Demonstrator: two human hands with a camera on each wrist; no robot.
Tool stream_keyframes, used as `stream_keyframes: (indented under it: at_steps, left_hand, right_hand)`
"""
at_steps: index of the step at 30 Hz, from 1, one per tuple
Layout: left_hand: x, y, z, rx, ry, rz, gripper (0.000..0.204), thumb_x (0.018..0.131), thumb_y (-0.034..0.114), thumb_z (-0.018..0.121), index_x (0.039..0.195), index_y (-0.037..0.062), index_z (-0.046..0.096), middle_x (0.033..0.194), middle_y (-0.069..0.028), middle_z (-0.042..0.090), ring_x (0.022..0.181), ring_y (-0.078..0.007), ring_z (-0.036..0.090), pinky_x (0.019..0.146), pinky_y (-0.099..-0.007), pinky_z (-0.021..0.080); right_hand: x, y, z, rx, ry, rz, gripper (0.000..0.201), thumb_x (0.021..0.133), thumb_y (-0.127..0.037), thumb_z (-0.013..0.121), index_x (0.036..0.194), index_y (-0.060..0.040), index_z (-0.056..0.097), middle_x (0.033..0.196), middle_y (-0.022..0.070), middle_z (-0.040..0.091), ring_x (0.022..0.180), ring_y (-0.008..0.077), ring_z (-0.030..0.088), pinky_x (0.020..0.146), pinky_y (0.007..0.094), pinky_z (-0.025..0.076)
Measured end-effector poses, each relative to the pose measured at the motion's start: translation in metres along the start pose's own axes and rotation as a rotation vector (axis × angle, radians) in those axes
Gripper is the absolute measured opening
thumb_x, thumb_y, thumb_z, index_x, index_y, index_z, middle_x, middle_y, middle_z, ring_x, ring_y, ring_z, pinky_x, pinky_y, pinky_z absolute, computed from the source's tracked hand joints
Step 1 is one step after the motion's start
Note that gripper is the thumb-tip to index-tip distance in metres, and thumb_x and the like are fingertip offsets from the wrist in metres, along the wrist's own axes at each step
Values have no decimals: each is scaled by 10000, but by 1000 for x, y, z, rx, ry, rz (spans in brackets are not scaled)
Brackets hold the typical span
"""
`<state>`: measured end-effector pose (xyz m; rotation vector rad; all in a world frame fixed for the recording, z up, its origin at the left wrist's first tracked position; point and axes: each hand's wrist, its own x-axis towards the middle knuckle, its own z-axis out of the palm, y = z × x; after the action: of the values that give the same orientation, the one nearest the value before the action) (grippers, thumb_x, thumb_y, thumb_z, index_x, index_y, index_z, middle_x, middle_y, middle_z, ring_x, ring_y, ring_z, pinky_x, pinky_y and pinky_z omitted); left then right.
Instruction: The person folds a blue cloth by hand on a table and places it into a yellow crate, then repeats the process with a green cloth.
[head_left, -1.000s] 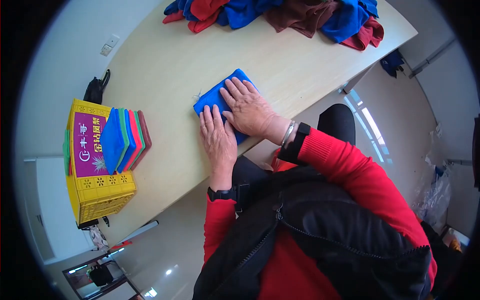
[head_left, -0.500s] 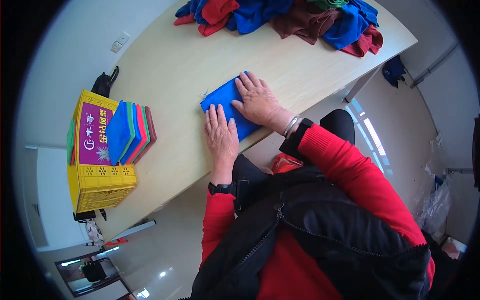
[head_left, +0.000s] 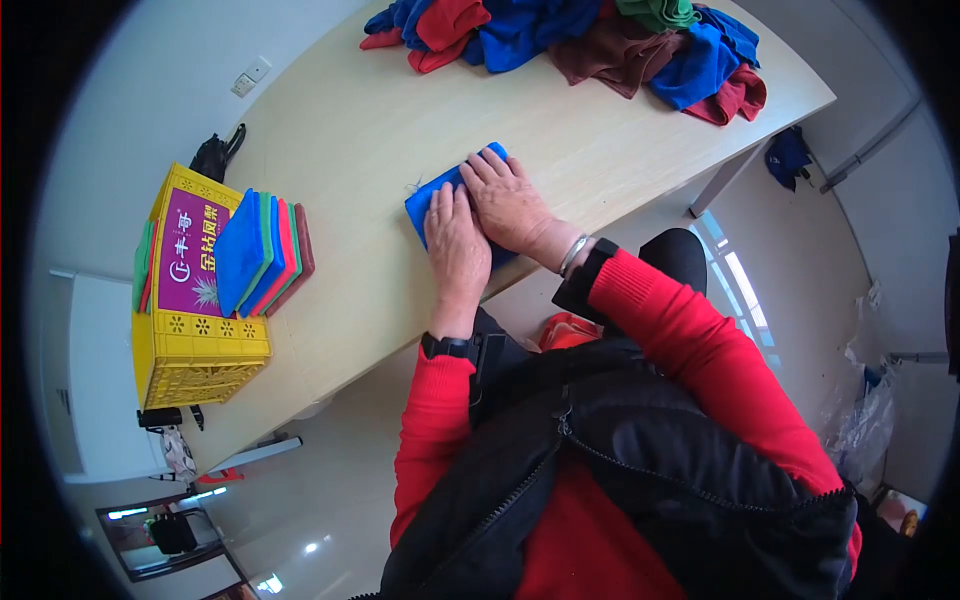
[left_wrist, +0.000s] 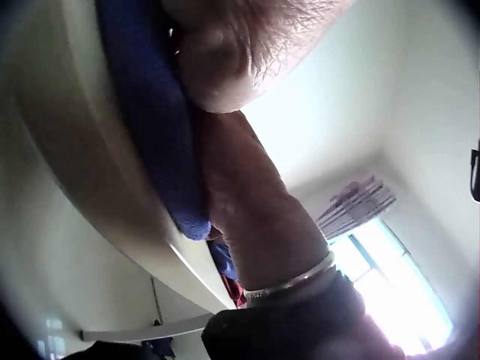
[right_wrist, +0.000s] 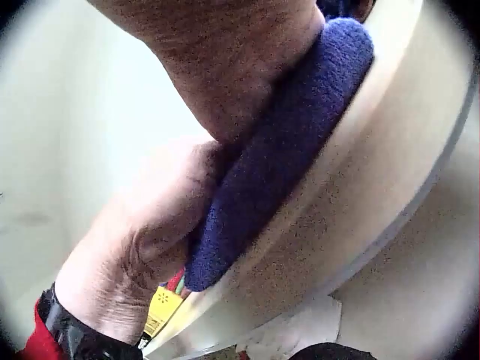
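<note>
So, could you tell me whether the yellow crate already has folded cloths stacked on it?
Yes, several folded cloths in blue, green, red and brown lie on top of the yellow crate.

Folded blue fleece cloth (head_left: 432, 197) mostly hidden under both hands at tabletop's near edge; heap of crumpled coloured cloths (head_left: 600, 35) cut off by top edge.

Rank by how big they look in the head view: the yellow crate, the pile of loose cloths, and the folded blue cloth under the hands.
1. Pile of loose cloths, partly cut off by the frame.
2. Yellow crate, looking somewhat smaller, though it sits near the distorted edge, so this is unsure.
3. Folded blue cloth, clearly smallest, mostly covered by the hands.
</note>
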<state>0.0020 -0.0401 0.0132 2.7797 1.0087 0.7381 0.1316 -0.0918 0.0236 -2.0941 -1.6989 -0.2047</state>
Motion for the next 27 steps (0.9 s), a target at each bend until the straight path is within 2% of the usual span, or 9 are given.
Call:
stream_keyframes:
  at_steps: [2, 5, 13, 18, 22, 25, 27]
  left_hand:
    - [2, -8, 12, 5, -11, 8, 454, 1029, 230, 444, 1436, 31, 464, 1524, -199, 418, 1431, -365, 358, 1178, -541, 260]
    - [0, -9, 6, 76, -62, 12, 499, 1026, 267, 458, 1467, 34, 432, 1543, -208, 391, 1443, -370, 343, 1182, -535, 259]
    - [-4, -16, 3, 57, -26, -131, 583, 1025, 376, 470, 1495, 38, 401, 1571, -205, 357, 1450, -396, 325, 1183, -538, 256]
    - [-11, -25, -7, 29, -51, -180, 599, 1030, 390, 459, 1501, 25, 391, 1574, -210, 351, 1452, -397, 325, 1183, -538, 257]
    - [-18, -20, -22, 153, -43, -230, 622, 1028, 400, 465, 1495, -4, 386, 1572, -222, 346, 1451, -391, 333, 1187, -536, 250]
    - [-27, 8, -16, 160, -37, -32, 640, 1009, 393, 519, 1479, -24, 395, 1568, -224, 346, 1459, -382, 320, 1193, -542, 228]
    - [-36, 21, -18, 150, -38, -21, 642, 1001, 387, 537, 1474, -25, 402, 1566, -220, 350, 1463, -375, 314, 1195, -543, 221]
  right_hand:
    - [3, 2, 5, -4, -32, -14, 546, 1003, -338, 468, 1440, -11, 456, 1519, 179, 434, 1432, 352, 369, 1176, 498, 285]
    - [-2, 9, 7, 49, -20, -16, 566, 1004, -361, 461, 1456, -19, 449, 1533, 179, 420, 1439, 353, 360, 1172, 499, 289]
    - [0, 12, 3, 41, -45, 43, 608, 997, -401, 472, 1473, -23, 430, 1548, 181, 401, 1448, 366, 344, 1178, 501, 278]
    - [-5, 20, -3, 64, -37, 64, 605, 992, -403, 483, 1465, -28, 440, 1542, 181, 408, 1445, 369, 347, 1179, 504, 277]
    - [-5, 20, -11, -131, -15, 73, 587, 993, -397, 484, 1456, -38, 454, 1530, 171, 425, 1437, 364, 359, 1176, 509, 279]
    - [-2, 8, -6, -7, -25, -154, 559, 989, -376, 499, 1442, -49, 471, 1522, 154, 440, 1438, 349, 363, 1176, 508, 281]
    - [12, 16, 4, 2, -32, -194, 548, 988, -372, 505, 1436, -58, 480, 1509, 153, 452, 1434, 346, 369, 1175, 509, 281]
